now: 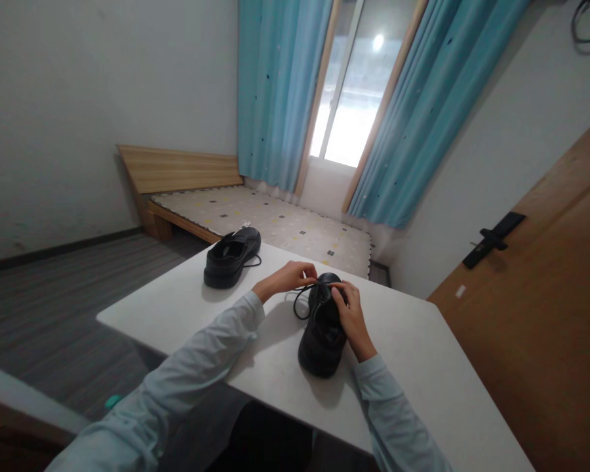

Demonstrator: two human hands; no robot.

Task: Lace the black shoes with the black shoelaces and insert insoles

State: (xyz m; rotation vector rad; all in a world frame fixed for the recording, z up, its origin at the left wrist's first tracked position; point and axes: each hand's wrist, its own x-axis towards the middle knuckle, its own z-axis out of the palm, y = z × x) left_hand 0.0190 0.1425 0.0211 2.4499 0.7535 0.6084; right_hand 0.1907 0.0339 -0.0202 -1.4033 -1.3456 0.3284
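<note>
A black shoe (320, 344) stands on the white table (398, 328), its heel toward me and its toe pointing away. At the shoe's left front, my left hand (295, 275) has its fingers pinched on the black shoelace (299, 308), which loops out to the left. My right hand (350, 311) lies against the shoe's right side, fingers bent over the lacing area; what its fingertips hold is too small to make out. A second black shoe (226, 262) stands at the table's far left edge, with a lace end trailing on the tabletop.
Beyond the table is a low bed (285, 219) with a patterned mattress and wooden headboard (181, 169). Blue curtains (280, 92) hang beside the window. A wooden door (535, 314) with a black handle (494, 240) is at the right.
</note>
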